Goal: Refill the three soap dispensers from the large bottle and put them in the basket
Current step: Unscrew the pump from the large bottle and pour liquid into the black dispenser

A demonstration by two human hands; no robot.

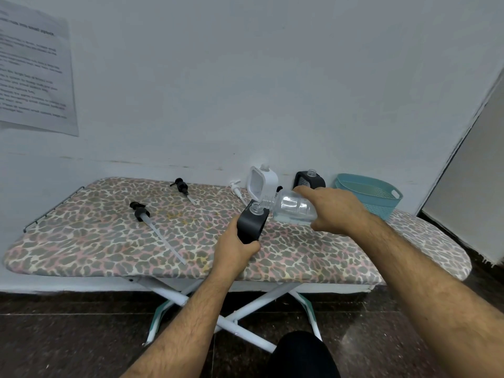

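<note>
head view, left hand (pixel 236 248) gripping black dispenser (pixel 249 223), right hand (pixel 336 210) gripping tipped clear bottle (pixel 293 207)

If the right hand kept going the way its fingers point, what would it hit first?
Probably the black dispenser by the wall: the right hand, holding the tilted bottle, points up-left toward it. Depth is unclear, so it might pass in front and reach the white dispenser.

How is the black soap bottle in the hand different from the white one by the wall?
The black square soap dispenser is gripped by the left hand and tilted; the white square soap dispenser stands free by the wall. The clear large bottle pours into the black one, not the white. Both have their pumps off.
</note>
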